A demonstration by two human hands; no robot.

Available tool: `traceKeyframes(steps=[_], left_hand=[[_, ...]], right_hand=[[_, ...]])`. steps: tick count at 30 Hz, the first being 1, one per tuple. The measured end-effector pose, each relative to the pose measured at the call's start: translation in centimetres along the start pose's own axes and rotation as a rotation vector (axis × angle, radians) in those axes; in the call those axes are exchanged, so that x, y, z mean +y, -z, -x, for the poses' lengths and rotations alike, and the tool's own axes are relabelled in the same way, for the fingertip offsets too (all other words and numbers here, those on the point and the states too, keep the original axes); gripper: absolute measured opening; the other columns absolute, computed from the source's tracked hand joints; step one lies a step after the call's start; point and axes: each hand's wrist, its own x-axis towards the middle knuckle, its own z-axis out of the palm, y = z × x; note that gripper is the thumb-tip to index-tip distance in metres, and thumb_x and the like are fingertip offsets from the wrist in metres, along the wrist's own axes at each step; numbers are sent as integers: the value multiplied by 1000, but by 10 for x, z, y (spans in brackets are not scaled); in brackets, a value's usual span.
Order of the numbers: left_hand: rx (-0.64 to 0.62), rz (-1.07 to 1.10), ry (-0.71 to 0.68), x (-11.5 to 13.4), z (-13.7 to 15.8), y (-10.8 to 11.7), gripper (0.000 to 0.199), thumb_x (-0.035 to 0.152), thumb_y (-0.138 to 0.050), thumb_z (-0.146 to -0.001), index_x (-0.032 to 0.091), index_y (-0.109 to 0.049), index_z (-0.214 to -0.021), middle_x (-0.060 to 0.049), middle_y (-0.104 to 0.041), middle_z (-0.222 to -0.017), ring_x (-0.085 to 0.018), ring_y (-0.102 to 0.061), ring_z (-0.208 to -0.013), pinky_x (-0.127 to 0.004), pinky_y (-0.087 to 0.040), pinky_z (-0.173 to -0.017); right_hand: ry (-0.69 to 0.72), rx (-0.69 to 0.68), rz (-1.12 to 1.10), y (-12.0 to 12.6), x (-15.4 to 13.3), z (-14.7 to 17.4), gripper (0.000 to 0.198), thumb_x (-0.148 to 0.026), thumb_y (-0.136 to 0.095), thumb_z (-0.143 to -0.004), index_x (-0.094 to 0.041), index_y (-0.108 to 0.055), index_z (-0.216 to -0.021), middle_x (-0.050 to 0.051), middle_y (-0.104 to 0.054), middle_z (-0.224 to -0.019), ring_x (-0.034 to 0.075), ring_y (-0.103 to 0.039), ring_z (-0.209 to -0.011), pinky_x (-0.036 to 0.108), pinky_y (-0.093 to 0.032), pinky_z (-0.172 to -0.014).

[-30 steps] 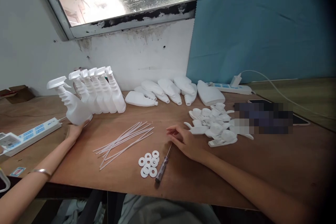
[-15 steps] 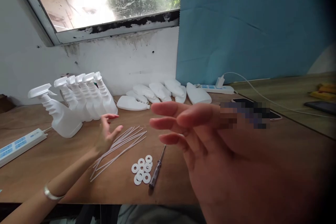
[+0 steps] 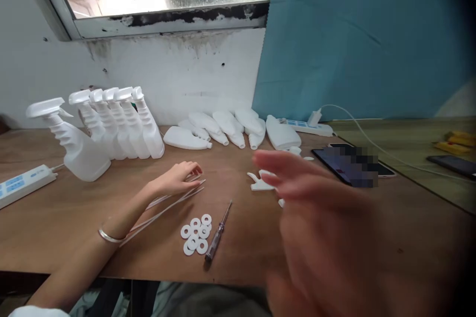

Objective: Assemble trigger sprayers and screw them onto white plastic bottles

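My left hand is over the thin white plastic tubes, covering their middle. Its fingers curve downward, with the thumb apart from them near the tube ends; contact with the tubes is unclear. Large and close to the camera, my right hand is smeared by motion, so its grip cannot be made out. Just beyond its fingertips lies a white trigger-shaped piece, partly hidden by the hand. Several flat white washers lie in a cluster, with a clear-handled screwdriver beside them.
White spray bottles stand in a row at the back left. Several white bottles lie along the wall. Phones are at the right. Power strips are at the left and back right, with a white cable trailing right.
My left hand has moved right and lowered over the tubes, its fingers curling. My right hand has shifted right, uncovering the trigger-shaped piece and more of the phones. The view has shifted slightly.
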Motion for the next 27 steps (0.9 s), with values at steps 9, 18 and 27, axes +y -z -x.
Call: traceKeyframes(steps=[9,18,27], left_hand=[[-528,197,-103,-2,24,-12,31,41,-69,-65,17,-60,-83,0,-60,-68,-12,-53,-60,-20,-36,-50],[-514,262,-162,-9,29,-21,32,46,-67,-66,16,-61,-76,0,-56,-67,-11,-46,-59,-21,-33,-52],[-268,711,-20,-12,25,-28,27,39,-61,-74,14,-52,-76,1,-51,-67,-9,-46,-62,-21,-37,-57]], right_hand=[[-164,-279,873,-43,141,-24,12,-17,-45,-78,-13,-55,-84,21,-60,-88,38,-45,-101,55,-32,-82],[-132,-419,1045,-57,137,3,33,-10,-47,-72,-10,-57,-103,22,-60,-105,40,-46,-107,53,-35,-82],[-72,-425,936,-74,140,13,44,-4,-39,-74,-9,-45,-117,20,-37,-135,39,-38,-118,47,-37,-89]])
